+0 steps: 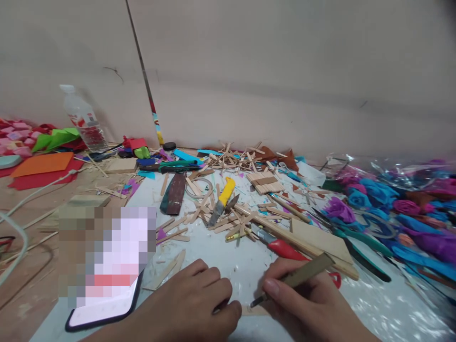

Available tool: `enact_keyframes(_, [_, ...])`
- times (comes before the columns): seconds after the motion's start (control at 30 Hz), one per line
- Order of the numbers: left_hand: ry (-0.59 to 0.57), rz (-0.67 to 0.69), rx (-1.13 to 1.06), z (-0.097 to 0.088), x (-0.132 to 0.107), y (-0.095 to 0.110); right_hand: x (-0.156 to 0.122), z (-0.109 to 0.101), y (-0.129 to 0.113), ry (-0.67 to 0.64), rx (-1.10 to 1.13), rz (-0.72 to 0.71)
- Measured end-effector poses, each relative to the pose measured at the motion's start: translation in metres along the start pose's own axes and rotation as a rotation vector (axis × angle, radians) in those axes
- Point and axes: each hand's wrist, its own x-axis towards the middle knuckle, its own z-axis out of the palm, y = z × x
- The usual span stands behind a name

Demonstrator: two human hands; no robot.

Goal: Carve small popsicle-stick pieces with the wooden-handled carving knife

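Note:
My right hand (302, 294) grips a small carving tool (302, 274) with a flat wooden handle, pen-fashion. Its narrow dark blade points down and left, with the tip on or just above a thin flat piece of wood (254, 311). Curled fingers of my left hand (206, 294) press on that wood from the left and hide its other end. The wood lies on the white work surface (213, 251). Just beyond my right hand lies a red-handled tool (285, 249). A few loose wooden sticks (169, 270) lie beside my left hand.
A phone (107, 313) with a lit screen, partly pixelated, lies at left. Farther back are a yellow utility knife (225, 197), a tape roll (198, 188), a stick heap (235, 159) and a plastic bottle (85, 121). Green-handled pliers (363, 251) and crepe-paper flowers (377, 194) lie right.

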Motion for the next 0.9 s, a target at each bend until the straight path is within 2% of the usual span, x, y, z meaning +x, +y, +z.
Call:
enact_keyframes(0.3, [-0.001, -0.020, -0.057, 0.001, -0.003, 0.003, -0.002, -0.001, 0.000, -0.030, -0.005, -0.031])
enact_keyframes(0.57, [-0.060, -0.050, -0.133, -0.011, 0.000, 0.006, 0.002, -0.005, -0.002, -0.087, -0.062, -0.062])
enact_keyframes(0.77, [0.003, -0.161, -0.235, -0.016, 0.002, 0.013, 0.002, -0.005, -0.009, -0.089, -0.135, -0.081])
enact_keyframes(0.9, [0.119, -0.303, -0.407, -0.018, 0.007, 0.019, 0.003, -0.003, -0.012, -0.093, -0.129, -0.086])
